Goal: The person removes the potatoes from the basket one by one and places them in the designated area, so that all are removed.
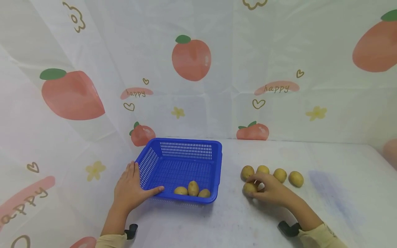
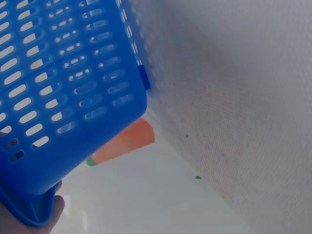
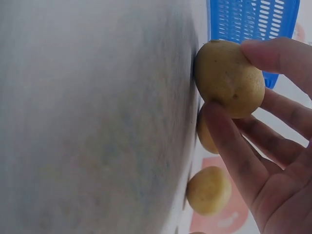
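A blue plastic basket with slotted walls stands on the table, and three yellowish potatoes lie against its front wall. My left hand rests on the basket's front left corner, fingers extended along the left side and thumb stretched over the front rim. To the right of the basket, my right hand pinches a potato between thumb and fingers, close over the tabletop. Just behind that hand several more potatoes sit in a loose row; the hand partly covers some of them.
The white table has a bluish smudge on its right part. Behind it and at the left hangs a pale printed sheet with fruit, hearts and flowers. Dark wrist-worn pieces stick out beside both sleeves.
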`<state>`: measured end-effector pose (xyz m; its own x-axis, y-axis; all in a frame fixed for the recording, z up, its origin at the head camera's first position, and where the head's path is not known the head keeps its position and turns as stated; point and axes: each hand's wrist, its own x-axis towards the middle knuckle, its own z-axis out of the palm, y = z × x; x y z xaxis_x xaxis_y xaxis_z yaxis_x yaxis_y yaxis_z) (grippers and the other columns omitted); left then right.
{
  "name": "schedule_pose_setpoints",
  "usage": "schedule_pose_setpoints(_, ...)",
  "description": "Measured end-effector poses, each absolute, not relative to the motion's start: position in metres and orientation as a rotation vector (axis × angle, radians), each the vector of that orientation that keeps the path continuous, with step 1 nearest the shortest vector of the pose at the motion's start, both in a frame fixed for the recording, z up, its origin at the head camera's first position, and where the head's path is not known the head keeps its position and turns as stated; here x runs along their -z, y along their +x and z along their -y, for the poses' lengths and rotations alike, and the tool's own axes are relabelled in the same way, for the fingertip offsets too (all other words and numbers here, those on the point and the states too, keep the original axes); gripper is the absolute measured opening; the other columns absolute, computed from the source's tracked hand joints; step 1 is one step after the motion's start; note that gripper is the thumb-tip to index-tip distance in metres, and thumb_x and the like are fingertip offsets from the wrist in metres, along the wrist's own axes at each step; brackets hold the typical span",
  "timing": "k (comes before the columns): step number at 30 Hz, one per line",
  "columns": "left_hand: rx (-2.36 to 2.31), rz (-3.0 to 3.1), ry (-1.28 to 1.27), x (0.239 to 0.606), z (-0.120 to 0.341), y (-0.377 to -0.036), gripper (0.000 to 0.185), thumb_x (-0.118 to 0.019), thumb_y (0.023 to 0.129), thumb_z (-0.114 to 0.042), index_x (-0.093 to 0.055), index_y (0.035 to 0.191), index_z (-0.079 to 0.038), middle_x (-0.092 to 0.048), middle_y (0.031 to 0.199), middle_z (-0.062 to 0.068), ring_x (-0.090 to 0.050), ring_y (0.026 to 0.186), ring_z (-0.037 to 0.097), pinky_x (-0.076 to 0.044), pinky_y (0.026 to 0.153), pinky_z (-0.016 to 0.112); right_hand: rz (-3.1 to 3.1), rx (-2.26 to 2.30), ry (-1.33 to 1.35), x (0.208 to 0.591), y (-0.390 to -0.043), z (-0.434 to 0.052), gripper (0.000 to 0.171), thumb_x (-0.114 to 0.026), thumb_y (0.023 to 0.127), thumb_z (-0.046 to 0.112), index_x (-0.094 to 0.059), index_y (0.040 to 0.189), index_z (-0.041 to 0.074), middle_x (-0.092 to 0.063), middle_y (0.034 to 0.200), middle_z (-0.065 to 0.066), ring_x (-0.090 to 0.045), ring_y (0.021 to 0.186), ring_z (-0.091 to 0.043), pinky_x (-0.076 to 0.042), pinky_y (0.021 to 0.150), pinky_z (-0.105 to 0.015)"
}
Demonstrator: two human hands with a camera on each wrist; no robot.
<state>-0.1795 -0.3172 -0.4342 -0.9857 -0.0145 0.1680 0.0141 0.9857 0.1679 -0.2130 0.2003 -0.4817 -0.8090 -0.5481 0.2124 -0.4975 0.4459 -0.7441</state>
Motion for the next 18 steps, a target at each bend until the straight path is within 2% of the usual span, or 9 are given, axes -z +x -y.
schedule_pose_setpoints(11, 0.261, 2.965, -0.008, 0.433, 0.317, -0.179, 0.149, -0.065, 0.075, -0.092, -0.012, 0.163, 0.016, -0.014, 0.171, 0.039, -0.017, 0.159, 0.057, -0.020, 0.130, 0.068, -2.634, 1.198, -0.893, 0.475, -0.215, -0.203, 0.036, -0.082, 0.092, 0.018, -0.071, 0.124, 0.006, -0.073, 0.118, -0.004, -0.071, 0.101, -0.014, -0.063, 0.078, -0.024)
schedule_pose_setpoints(18, 0.271, 2.960, -0.011, 0.432, 0.317, -0.179, 0.149, -0.066, 0.075, -0.091, -0.012, 0.162, 0.017, -0.013, 0.171, 0.039, -0.017, 0.160, 0.057, -0.020, 0.130, 0.067, -2.649, 1.177, -0.826, 0.468, -0.215, -0.203, 0.033, -0.081, 0.093, 0.022, -0.072, 0.120, 0.006, -0.072, 0.120, -0.006, -0.071, 0.101, -0.015, -0.062, 0.078, -0.023)
